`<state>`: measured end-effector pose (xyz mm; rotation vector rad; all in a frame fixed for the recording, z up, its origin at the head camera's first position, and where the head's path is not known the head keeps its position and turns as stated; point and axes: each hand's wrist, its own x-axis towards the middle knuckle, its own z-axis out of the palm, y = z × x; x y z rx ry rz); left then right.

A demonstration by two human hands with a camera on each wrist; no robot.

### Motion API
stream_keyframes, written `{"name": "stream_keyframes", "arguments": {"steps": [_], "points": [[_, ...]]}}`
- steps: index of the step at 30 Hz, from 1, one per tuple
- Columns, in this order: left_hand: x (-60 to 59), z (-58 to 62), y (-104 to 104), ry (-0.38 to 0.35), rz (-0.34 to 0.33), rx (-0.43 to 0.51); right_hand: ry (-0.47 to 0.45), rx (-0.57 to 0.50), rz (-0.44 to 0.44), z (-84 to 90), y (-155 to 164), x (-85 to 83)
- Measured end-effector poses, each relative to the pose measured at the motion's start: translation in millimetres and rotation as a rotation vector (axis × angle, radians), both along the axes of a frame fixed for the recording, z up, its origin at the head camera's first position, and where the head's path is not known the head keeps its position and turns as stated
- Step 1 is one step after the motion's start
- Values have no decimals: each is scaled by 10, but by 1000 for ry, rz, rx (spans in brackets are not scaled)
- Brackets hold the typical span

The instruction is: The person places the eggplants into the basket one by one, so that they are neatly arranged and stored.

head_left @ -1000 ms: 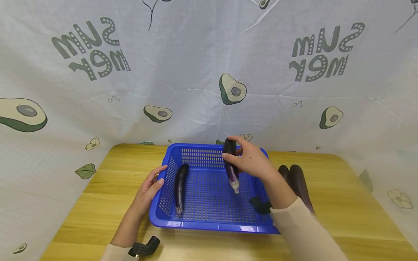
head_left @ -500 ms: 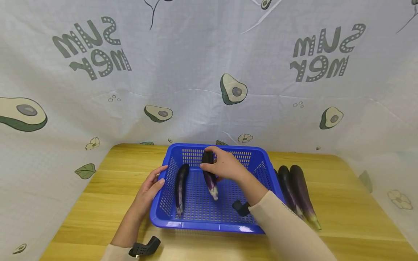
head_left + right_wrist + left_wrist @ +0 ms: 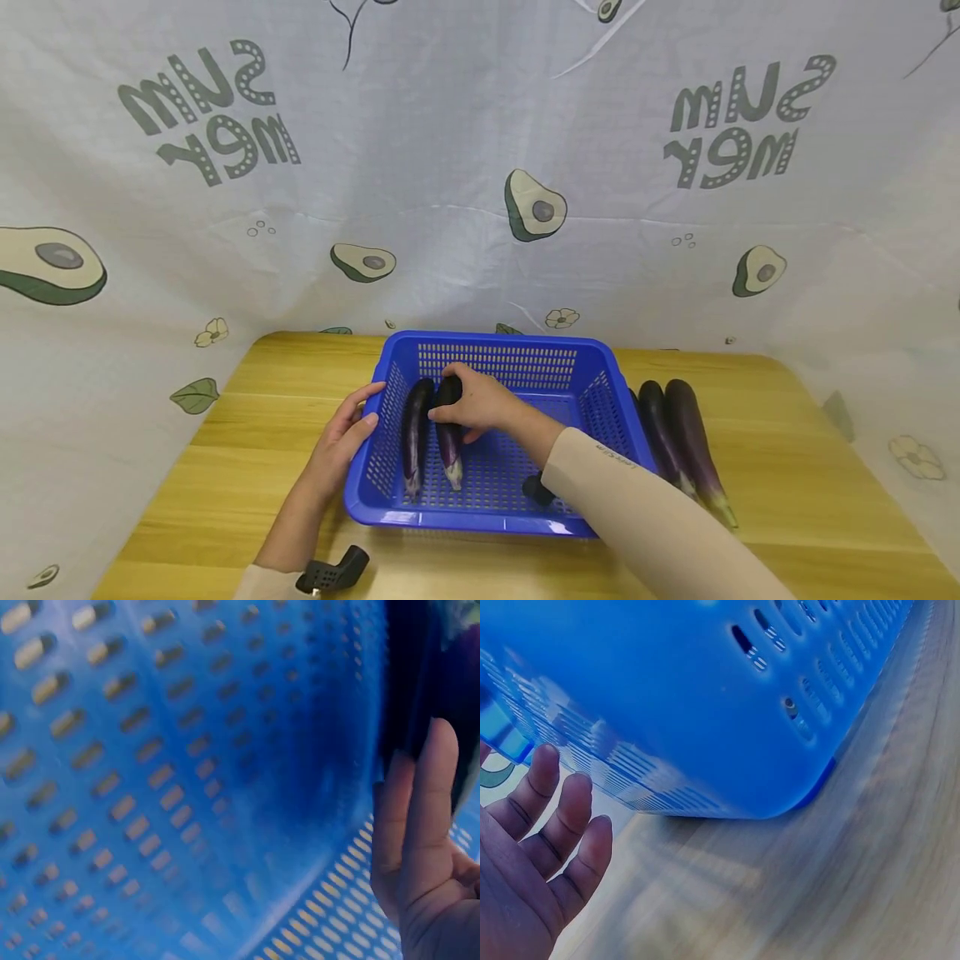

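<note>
Holding: right hand [image 3: 474, 402] has its grip round an eggplant [image 3: 450, 437], low in the blue basket [image 3: 495, 521]
Beside it: second eggplant [image 3: 415, 433]
Left hand [image 3: 341, 442]: grip released, fingers on basket's left wall
Counter [image 3: 225, 467]: two eggplants [image 3: 675, 433] right of basket

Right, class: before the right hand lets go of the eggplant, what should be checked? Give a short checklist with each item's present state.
1. Right hand grips the held eggplant: ok.
2. Held eggplant inside the basket: ok.
3. Held eggplant resting on the basket floor: cannot tell.
4. It lies beside the first eggplant, not across it: ok.
5. Left hand steadies the basket's left wall: ok.
6. Spare eggplants on the table right of the basket: ok.
</note>
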<state>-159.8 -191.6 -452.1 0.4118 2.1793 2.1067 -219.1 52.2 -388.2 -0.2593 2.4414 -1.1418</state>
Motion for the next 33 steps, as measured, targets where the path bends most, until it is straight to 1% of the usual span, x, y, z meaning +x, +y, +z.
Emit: {"name": "stream_keyframes", "arguments": {"steps": [6, 12, 22, 33], "points": [[-4, 13, 17, -15, -6, 7, 20, 11, 15, -66, -68, 18], [-7, 16, 21, -13, -10, 10, 28, 4, 15, -99, -115, 40], [12, 13, 3, -31, -2, -12, 14, -8, 9, -172, -161, 59], [16, 6, 2, -38, -7, 1, -11, -5, -5, -171, -137, 47]]}}
